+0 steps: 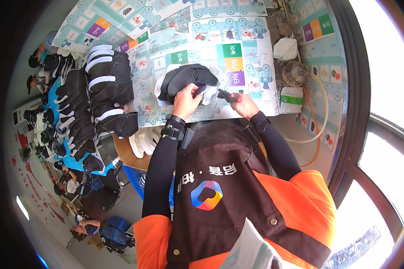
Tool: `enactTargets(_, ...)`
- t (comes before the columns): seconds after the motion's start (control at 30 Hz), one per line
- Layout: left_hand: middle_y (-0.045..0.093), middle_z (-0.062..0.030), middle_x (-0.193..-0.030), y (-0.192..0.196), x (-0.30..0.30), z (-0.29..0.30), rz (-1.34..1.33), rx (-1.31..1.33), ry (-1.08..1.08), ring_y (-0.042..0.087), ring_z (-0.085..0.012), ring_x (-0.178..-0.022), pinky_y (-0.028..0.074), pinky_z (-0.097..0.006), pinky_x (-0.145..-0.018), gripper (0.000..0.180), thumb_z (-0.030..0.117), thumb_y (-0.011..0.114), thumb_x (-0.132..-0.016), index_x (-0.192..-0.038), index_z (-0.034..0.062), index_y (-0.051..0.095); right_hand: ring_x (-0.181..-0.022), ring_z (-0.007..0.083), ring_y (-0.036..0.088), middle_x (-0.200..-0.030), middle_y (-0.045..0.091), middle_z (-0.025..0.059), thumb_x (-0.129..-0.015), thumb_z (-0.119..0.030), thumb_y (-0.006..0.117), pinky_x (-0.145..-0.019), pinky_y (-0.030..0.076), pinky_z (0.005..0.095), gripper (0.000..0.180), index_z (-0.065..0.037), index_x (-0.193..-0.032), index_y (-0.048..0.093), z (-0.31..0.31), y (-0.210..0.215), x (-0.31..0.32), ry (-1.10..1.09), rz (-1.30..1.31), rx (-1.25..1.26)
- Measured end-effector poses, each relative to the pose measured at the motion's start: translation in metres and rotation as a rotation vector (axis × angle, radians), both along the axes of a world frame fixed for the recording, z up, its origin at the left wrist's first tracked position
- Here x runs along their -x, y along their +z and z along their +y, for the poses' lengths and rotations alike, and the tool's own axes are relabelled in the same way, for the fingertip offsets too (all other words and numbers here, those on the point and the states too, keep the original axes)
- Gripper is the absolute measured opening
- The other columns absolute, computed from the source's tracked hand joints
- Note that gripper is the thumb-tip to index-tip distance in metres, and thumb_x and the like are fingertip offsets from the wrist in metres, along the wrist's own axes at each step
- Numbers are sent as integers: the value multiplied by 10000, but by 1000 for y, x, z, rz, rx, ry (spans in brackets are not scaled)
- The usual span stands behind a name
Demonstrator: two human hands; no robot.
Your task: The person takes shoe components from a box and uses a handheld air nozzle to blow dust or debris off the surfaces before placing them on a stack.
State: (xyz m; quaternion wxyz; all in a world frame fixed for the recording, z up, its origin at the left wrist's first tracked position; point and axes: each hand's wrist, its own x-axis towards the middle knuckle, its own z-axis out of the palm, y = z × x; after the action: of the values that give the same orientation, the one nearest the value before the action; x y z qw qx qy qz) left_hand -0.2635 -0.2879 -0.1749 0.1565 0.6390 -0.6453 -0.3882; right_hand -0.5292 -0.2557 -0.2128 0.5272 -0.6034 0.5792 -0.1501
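Note:
A black shoe upper [184, 80] and white shoe soles [209, 93] lie together near the table's front edge. My left hand [187, 102] is closed on the near edge of the black upper, with its fingertips on a dark fold. Just to the right, my right hand [245, 106] grips a short dark tool [228, 95] whose tip points left toward the shoe parts. A small gap separates that tip from the white sole. The tool's exact kind is too small to make out.
Rows of black shoes with white soles [114, 76] stand at the left. A box [126, 154] of white soles sits below them. On the right are a white packet with a green label [292, 99], a crusted pot [294, 73] and a yellowish hose [322, 103]. Other people work far left.

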Motion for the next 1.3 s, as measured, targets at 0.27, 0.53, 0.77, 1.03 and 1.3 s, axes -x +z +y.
enactTargets(0.27, 720, -94, -839, -4, -16, 19, 140, -121, 18, 715, -194, -718, 547, -332, -683, 201, 121, 748, -872, -996, 21, 625, -916, 511, 638, -923, 667, 317, -850, -191, 540, -828, 512, 539, 281, -2, -990, 693, 6, -7, -2, -40, 39, -1)
enactTargets(0.53, 697, -74, -835, -7, -24, 34, 229, -199, 36, 697, -140, -734, 539, -305, -676, 199, 53, 748, -877, -1003, 14, 599, -903, 505, 640, -908, 670, 313, -823, -199, 552, -818, 517, 524, 305, 13, -989, 696, 7, -18, -8, 78, -35, 106)
enactTargets(0.77, 678, -59, -927, -11, -29, 40, 243, -278, 37, 704, -115, -852, 544, -275, -723, 222, 9, 732, -898, -1053, 2, 573, -775, 360, 667, -842, 637, 152, -825, -22, 623, -653, 540, 435, 36, -13, -791, 632, 12, -51, -7, 315, -29, 324)
enactTargets(1.03, 682, -58, -942, -12, -31, 41, 268, -289, 51, 707, -120, -866, 549, -275, -738, 227, 5, 733, -893, -1056, 2, 574, -780, 423, 672, -811, 678, 234, -854, -180, 626, -728, 540, 467, 195, -16, -940, 687, -3, 8, -13, 258, -94, -39)
enactTargets(1.3, 683, -58, -944, -12, -30, 41, 273, -299, 46, 706, -118, -874, 550, -273, -742, 235, 9, 738, -892, -1061, -1, 575, -782, 393, 689, -818, 693, 215, -855, -177, 630, -729, 542, 442, 192, -11, -930, 691, -3, 9, -8, 282, -120, 11)
